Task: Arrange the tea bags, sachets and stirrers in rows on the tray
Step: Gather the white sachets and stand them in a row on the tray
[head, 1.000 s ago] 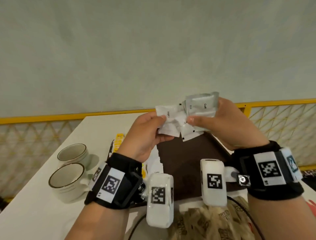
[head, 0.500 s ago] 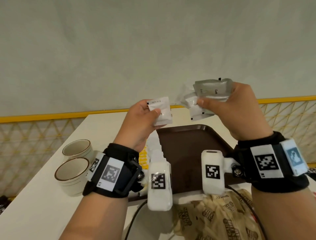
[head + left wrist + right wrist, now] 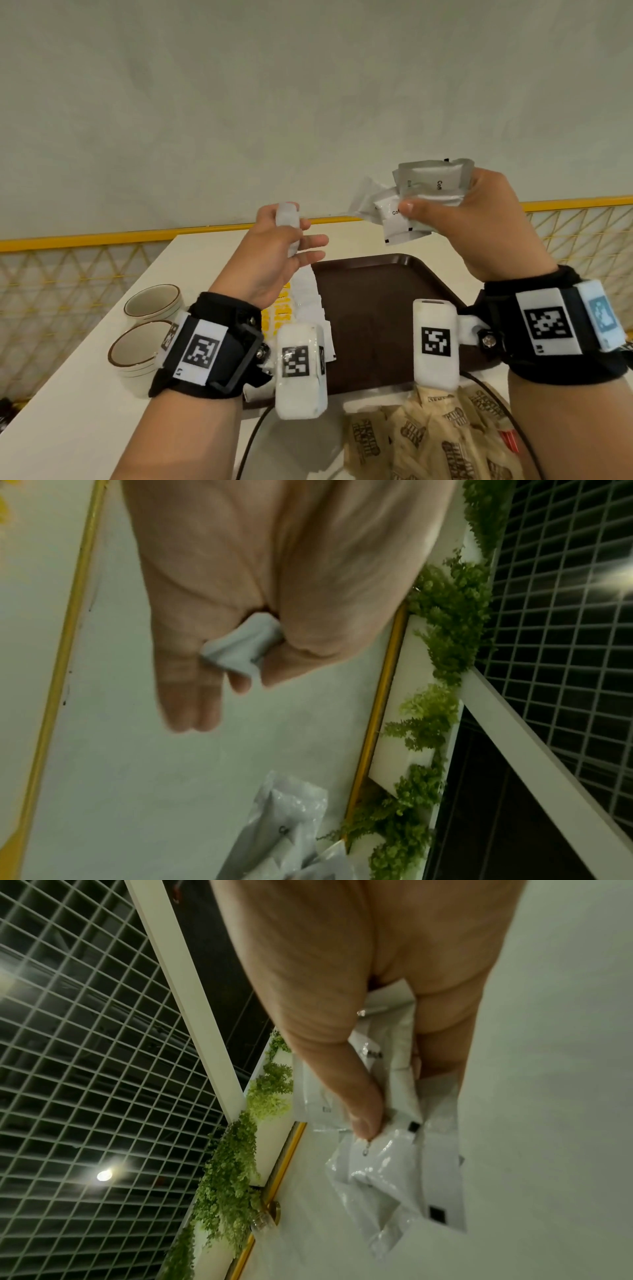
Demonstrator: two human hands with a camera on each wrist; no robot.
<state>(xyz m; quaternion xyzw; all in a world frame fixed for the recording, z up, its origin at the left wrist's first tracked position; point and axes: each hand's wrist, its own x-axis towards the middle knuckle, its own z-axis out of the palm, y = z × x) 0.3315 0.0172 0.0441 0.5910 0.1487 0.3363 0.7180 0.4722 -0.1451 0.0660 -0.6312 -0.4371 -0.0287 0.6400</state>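
Observation:
My right hand [image 3: 445,219] is raised above the brown tray [image 3: 370,294] and grips a bunch of white sachets [image 3: 424,192], thumb pressed on their front; the right wrist view shows the same bunch of sachets [image 3: 394,1139] under the thumb. My left hand [image 3: 287,236] hovers over the tray's far left corner and pinches a single white sachet [image 3: 287,222] between thumb and forefinger, the other fingers stretched out. In the left wrist view that sachet [image 3: 243,645] is tucked against the palm. More white sachets [image 3: 315,305] and yellow ones [image 3: 277,315] lie on the table left of the tray.
Two beige cups [image 3: 144,329] stand at the table's left. A heap of brown printed sachets [image 3: 431,442] lies at the near edge. A yellow mesh railing [image 3: 68,274] runs behind the white table [image 3: 68,411]. A black cable [image 3: 253,442] trails near me.
My hands have drawn apart: the left took one sachet from the bunch and swung it left and edge-on, while the right rose with the remaining bunch.

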